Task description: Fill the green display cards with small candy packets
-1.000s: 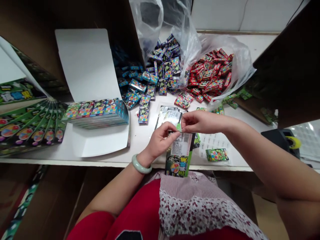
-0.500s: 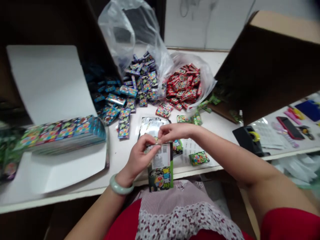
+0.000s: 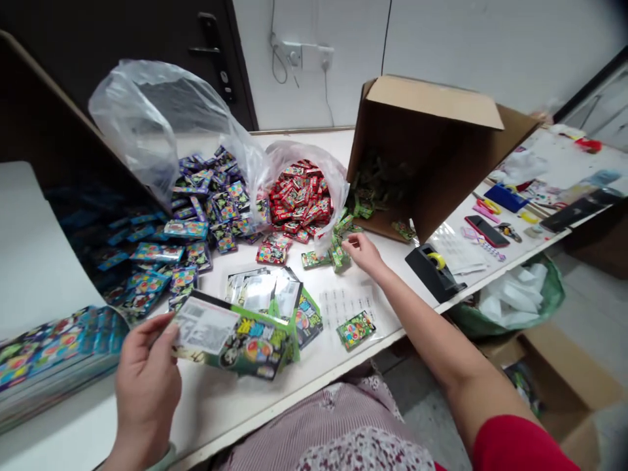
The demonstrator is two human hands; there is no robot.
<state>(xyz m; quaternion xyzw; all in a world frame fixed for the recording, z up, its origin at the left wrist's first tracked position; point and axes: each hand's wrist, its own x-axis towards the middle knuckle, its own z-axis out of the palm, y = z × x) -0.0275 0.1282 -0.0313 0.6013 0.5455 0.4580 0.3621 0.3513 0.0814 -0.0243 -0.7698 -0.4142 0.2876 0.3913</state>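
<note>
Though cropped, L hand (image 3: 146, 396) (w/ pkt (image 3: 230, 337))

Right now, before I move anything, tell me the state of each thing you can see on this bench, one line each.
Left hand: gripping the card's edge.
Green printed card: held up, tilted above the bench.
Right hand: open, beside small green packets.
Cardboard box: tipped on its side, flaps open.
Clear plastic bag: open, full of red packets.
Tape dispenser: tape loaded.
Phone: lying flat.
</note>
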